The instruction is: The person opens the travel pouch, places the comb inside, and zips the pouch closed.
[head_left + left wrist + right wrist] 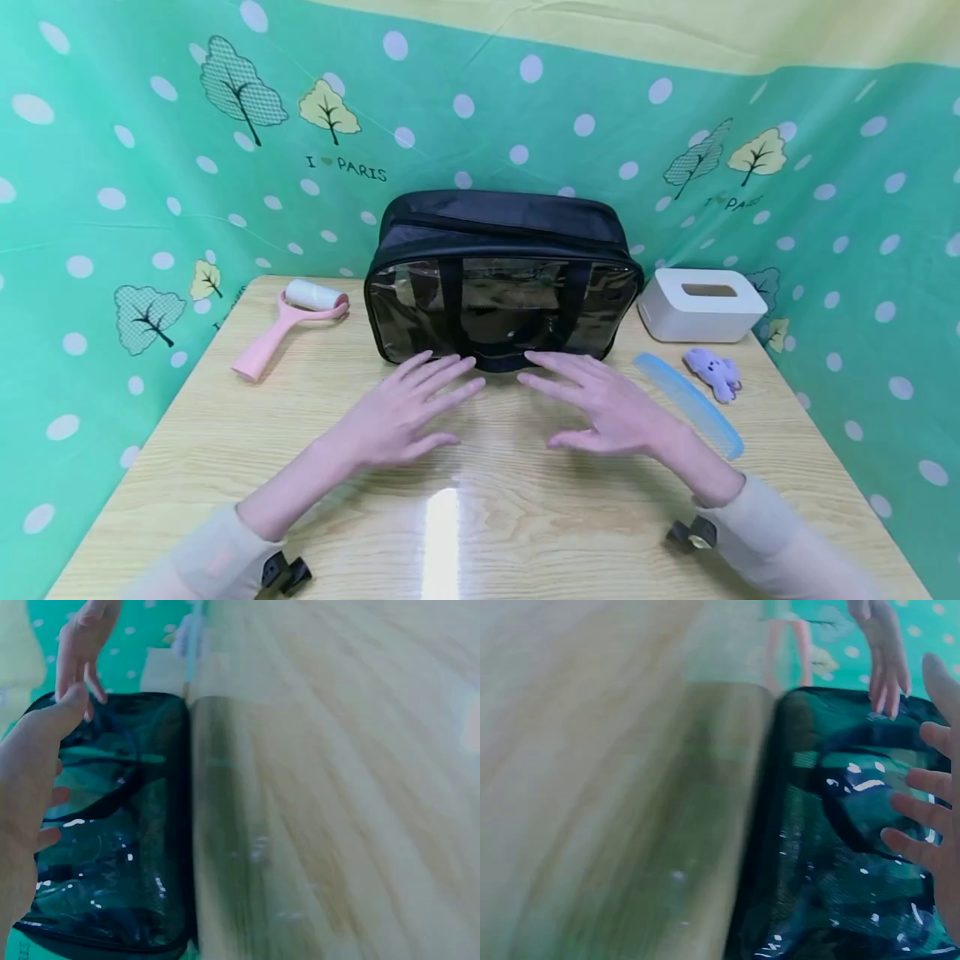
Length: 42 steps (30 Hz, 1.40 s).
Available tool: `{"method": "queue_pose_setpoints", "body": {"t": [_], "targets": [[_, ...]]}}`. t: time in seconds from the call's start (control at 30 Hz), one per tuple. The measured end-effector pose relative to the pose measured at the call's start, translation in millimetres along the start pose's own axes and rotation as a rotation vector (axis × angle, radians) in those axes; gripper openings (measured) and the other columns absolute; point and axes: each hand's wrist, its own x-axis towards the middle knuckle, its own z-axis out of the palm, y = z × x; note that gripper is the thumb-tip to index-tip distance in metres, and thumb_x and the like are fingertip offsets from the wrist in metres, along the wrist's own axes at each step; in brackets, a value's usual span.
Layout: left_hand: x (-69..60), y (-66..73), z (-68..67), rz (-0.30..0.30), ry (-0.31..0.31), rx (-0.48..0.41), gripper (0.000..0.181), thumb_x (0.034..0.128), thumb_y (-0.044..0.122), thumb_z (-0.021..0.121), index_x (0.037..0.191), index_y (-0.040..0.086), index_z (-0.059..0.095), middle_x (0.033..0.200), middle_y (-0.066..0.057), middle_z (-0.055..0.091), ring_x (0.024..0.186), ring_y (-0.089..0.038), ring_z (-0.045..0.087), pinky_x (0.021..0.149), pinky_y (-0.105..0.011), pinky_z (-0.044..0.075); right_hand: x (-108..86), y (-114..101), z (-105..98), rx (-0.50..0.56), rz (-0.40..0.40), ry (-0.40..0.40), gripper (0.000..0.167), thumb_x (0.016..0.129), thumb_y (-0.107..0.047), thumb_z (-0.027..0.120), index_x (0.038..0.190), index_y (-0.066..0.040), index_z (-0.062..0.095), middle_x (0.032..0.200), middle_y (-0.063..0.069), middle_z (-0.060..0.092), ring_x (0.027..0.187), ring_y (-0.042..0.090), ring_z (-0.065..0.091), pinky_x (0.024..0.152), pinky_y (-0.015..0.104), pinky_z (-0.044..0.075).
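Observation:
A black toiletry bag [510, 283] with a see-through smoky front and black strap handles stands upright at the back of the table. My left hand [408, 408] hovers before its lower left front, fingers spread and fairly straight. Opposite it, my right hand [600, 400] reaches toward the lower right front with its fingers extended. Neither holds anything; whether fingertips touch the bag or its handle I cannot tell. The left wrist view shows the bag [112, 832] beside the left hand [34, 787], and the right wrist view shows the right hand [930, 802] over the clear panel.
A pink lint roller [277, 333] with a white roll lies left of the bag. To the right are a white tissue box [701, 308], a purple plush keychain [712, 372] and a blue comb [690, 404]. A green dotted curtain [480, 125] hangs behind the wooden table [510, 517].

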Motion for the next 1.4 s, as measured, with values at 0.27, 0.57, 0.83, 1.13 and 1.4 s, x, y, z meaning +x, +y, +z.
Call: {"method": "queue_pose_setpoints", "body": {"t": [0.27, 0.57, 0.83, 1.13, 1.4], "targets": [[18.1, -5.6, -15.5, -0.106, 0.377, -0.095, 0.040, 0.1024, 0.028, 0.064, 0.139, 0.011, 0.065, 0.132, -0.009, 0.070, 0.118, -0.025, 0.068, 0.097, -0.041, 0.056, 11.6, 13.2, -17.2, 0.184, 0.042, 0.453, 0.044, 0.103, -0.038, 0.063, 0.124, 0.000, 0.072, 0.121, 0.016, 0.074, 0.111, 0.025, 0.069, 0.108, 0.019, 0.047], [40.8, -18.2, -40.4, -0.274, 0.778, -0.136, 0.023, 0.0959, 0.007, 0.065, 0.116, 0.002, 0.076, 0.105, -0.014, 0.077, 0.094, -0.030, 0.070, 0.086, -0.035, 0.056, 21.2, 35.7, -49.7, 0.427, 0.352, 1.023, 0.013, 0.092, 0.007, 0.065, 0.097, 0.016, 0.073, 0.090, 0.008, 0.077, 0.081, 0.009, 0.069, 0.077, 0.019, 0.056], [59.2, -32.6, -53.3, -0.427, 1.011, -0.219, 0.019, 0.0910, -0.002, 0.069, 0.108, 0.000, 0.077, 0.098, -0.018, 0.074, 0.091, -0.034, 0.063, 0.089, -0.024, 0.046, 17.4, 66.4, -73.5, 0.820, 0.562, 1.308, 0.019, 0.097, -0.004, 0.067, 0.101, 0.014, 0.071, 0.085, 0.011, 0.072, 0.070, 0.020, 0.066, 0.068, 0.025, 0.058], [50.1, -48.2, -48.1, -0.567, 1.023, -0.230, 0.024, 0.0924, 0.007, 0.074, 0.116, 0.002, 0.075, 0.112, -0.021, 0.069, 0.100, -0.036, 0.057, 0.082, -0.018, 0.040, 0.7, 93.0, -57.5, 1.062, 0.787, 1.199, 0.020, 0.098, -0.011, 0.069, 0.108, 0.006, 0.071, 0.094, 0.011, 0.069, 0.082, 0.021, 0.066, 0.074, 0.026, 0.060], [40.1, -61.4, -45.5, -0.683, 0.865, -0.348, 0.039, 0.0921, 0.013, 0.078, 0.129, 0.006, 0.069, 0.126, -0.016, 0.066, 0.115, -0.029, 0.062, 0.083, -0.019, 0.046, -5.5, 106.1, -42.6, 1.084, 0.898, 0.986, 0.017, 0.101, -0.015, 0.066, 0.114, -0.005, 0.071, 0.105, 0.000, 0.069, 0.093, 0.010, 0.066, 0.079, 0.019, 0.059]]}}
